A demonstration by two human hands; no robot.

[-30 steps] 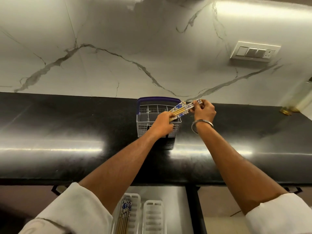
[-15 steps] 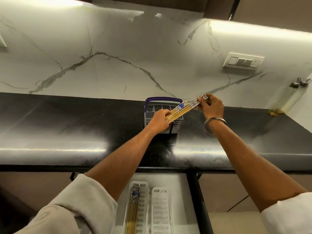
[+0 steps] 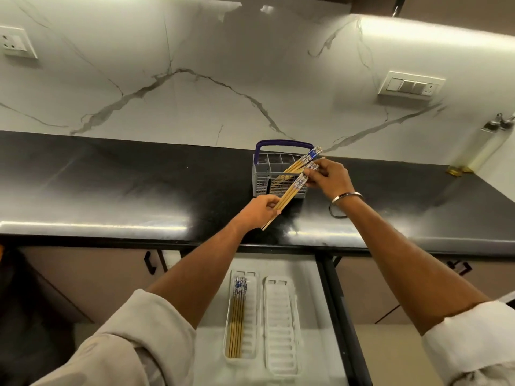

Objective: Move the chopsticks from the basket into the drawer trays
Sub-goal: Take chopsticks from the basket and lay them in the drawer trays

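A grey basket (image 3: 260,182) with a purple handle stands on the black counter, with several wooden chopsticks (image 3: 302,161) leaning out of it to the right. My left hand (image 3: 259,211) grips the plain ends of a small bundle of chopsticks (image 3: 289,192) in front of the basket. My right hand (image 3: 327,176) pinches the blue-patterned tops of chopsticks beside the basket. Below, in the open drawer, the left white tray (image 3: 250,316) holds several chopsticks (image 3: 237,316); the right white tray (image 3: 281,324) holds none.
The black counter (image 3: 111,190) runs the full width, its front edge above the open drawer (image 3: 306,288). Two bottles (image 3: 485,146) stand at the far right by the marble wall. Switch plates (image 3: 411,86) sit on the wall. Cabinet fronts flank the drawer.
My left hand has drawn a bundle of chopsticks back and down from the basket towards me. My right hand has stayed by the basket's right side at the patterned tops.
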